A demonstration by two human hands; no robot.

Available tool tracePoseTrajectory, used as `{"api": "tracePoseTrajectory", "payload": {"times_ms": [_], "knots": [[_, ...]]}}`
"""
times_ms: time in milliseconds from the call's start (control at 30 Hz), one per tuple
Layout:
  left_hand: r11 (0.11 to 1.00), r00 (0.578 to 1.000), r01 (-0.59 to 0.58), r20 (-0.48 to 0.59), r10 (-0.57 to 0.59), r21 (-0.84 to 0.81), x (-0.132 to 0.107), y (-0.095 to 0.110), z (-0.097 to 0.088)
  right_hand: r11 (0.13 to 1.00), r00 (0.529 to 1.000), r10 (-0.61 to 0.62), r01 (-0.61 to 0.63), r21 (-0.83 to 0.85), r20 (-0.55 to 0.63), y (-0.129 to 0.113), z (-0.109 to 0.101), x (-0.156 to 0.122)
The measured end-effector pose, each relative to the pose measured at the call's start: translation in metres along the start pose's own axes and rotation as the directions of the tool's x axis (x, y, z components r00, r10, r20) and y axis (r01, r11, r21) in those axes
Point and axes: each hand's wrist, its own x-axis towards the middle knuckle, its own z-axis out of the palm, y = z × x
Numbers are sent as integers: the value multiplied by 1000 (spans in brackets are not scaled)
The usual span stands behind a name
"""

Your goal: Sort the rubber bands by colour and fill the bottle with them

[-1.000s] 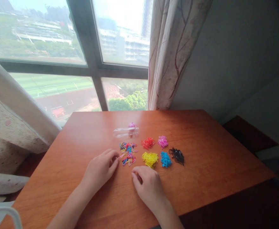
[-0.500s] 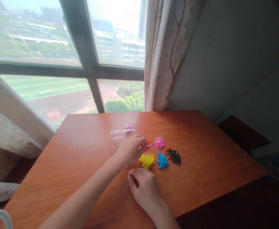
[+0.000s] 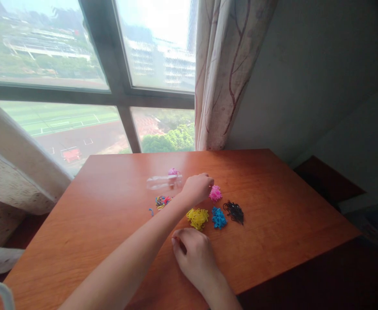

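Note:
Small rubber bands lie in colour piles on a wooden table (image 3: 273, 241): yellow (image 3: 197, 217), blue (image 3: 219, 217), black (image 3: 234, 212) and pink (image 3: 215, 193). A mixed-colour heap (image 3: 162, 201) lies to their left. My left hand (image 3: 197, 187) reaches across, its fingers pinched together right at the pink pile, and it covers the spot where the red pile lay. What the pinch holds is hidden. My right hand (image 3: 192, 254) rests on the table in front of the yellow pile, fingers curled under.
A clear small bottle (image 3: 161, 182) lies on its side behind the mixed heap, with a pink cap (image 3: 173, 172) beside it. One stray blue band (image 3: 150, 211) lies left of the heap. Window and curtain (image 3: 221, 73) stand behind the table; a dark ledge (image 3: 331, 185) is at right.
My left hand left the mixed heap and travelled right and away, over the red pile to the pink pile. The right hand stayed curled on the table. The camera shifted slightly.

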Motion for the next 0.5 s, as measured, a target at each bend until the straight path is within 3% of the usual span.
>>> {"api": "tracePoseTrajectory", "payload": {"times_ms": [200,367,500], "knots": [[1000,998,-2,-60,0,-23,-35,-12,-27,1000,1000,-7,7,-24,8,0,-1,0],[998,990,51,-127,-55,-33,-84,-35,-49,999,1000,6,-5,-51,7,-3,-1,1],[989,981,128,-137,-137,-72,-127,-52,-54,993,1000,23,-22,-118,10,-6,0,3]]}}
